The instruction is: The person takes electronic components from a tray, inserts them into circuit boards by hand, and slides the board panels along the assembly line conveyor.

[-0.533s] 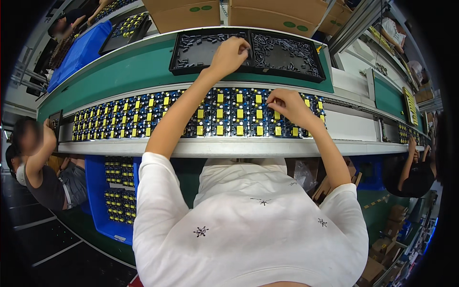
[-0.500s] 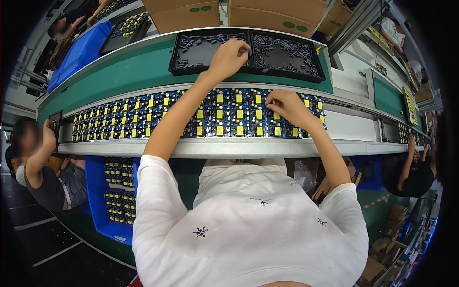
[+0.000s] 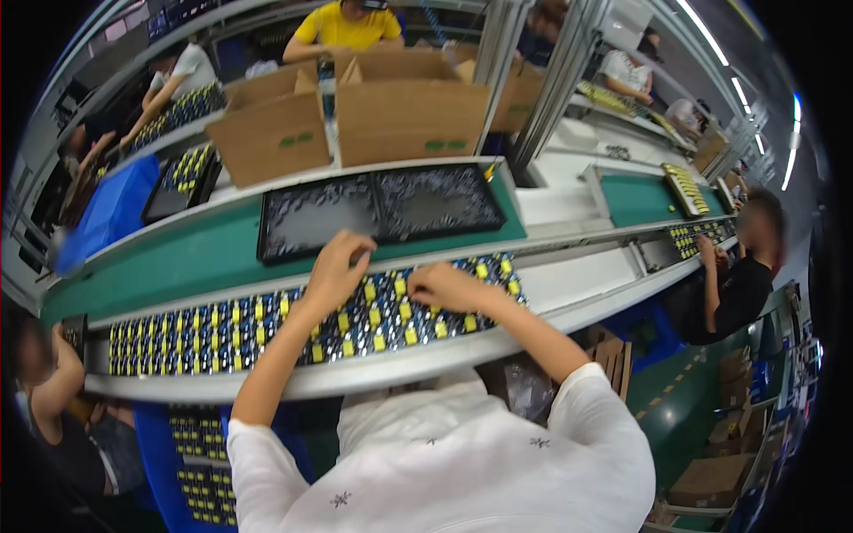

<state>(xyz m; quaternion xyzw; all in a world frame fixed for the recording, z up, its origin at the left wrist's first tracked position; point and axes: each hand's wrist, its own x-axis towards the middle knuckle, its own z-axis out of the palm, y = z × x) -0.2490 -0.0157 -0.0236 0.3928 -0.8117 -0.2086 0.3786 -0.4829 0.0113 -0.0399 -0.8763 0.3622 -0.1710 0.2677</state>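
A long row of circuit boards point(image 3: 218, 333), each carrying a yellow block and small blue, black and silver parts, lies along the line before me. My left hand point(image 3: 339, 268) is over the boards, close to the front edge of a black two-part tray point(image 3: 330, 218). Its fingers are curled together, and what they may hold is hidden. Small dark cylindrical components point(image 3: 444, 191) lie scattered in both halves of the tray. Lower over the boards, toward the right end of the row, my right hand point(image 3: 442, 287) has its fingertips pinched; nothing in them can be made out.
A green strip point(image 3: 160, 282) runs behind the boards, beneath the tray. Cardboard boxes point(image 3: 404, 115) stand beyond it. A metal rail point(image 3: 426, 357) borders the near side. Lower left, a blue bin point(image 3: 153, 453) holds more boards. Co-workers sit at both sides and at the back.
The whole view has tilted and shifted, showing more of the room behind. My left hand has come from over the tray to the boards, nearer my right hand, which stays pinched over them.
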